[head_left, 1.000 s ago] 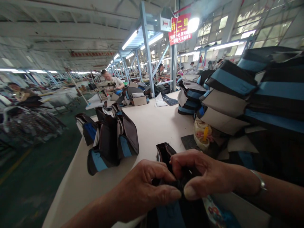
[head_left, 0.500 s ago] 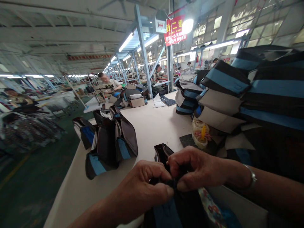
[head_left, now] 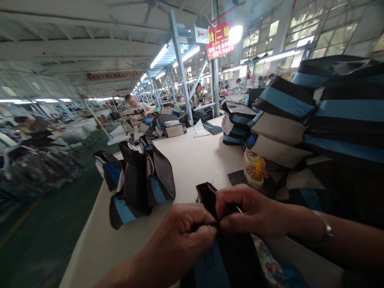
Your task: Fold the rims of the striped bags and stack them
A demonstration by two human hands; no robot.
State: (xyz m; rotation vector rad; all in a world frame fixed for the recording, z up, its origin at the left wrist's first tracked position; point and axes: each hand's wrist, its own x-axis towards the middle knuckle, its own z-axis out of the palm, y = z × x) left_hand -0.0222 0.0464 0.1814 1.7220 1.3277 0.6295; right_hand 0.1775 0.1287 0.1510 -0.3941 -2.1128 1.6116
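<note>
In front of me is a black fabric bag piece (head_left: 237,252) with a blue stripe, its upper end rising behind my fingers. My left hand (head_left: 187,232) pinches the dark edge of it between thumb and forefinger. Right beside, my right hand (head_left: 252,210) pinches the same edge, the fingertips of both hands almost meeting. Whatever small part lies between the fingertips is too dark to make out. A metal bangle (head_left: 324,224) circles my right wrist. Some flower-patterned cloth (head_left: 271,264) shows beneath the right forearm.
Several black-and-blue bag pieces (head_left: 132,192) stand on the white table (head_left: 192,160) to the left. A tall stack of similar pieces (head_left: 351,108) rises at the right. A plastic tub (head_left: 254,176) with a yellow-handled tool stands beside it. Across the table, a person (head_left: 139,106) works.
My hands have shifted slightly, with thumbs and fingertips drawn a little higher and closer on the bag's edge. The view has tilted slightly.
</note>
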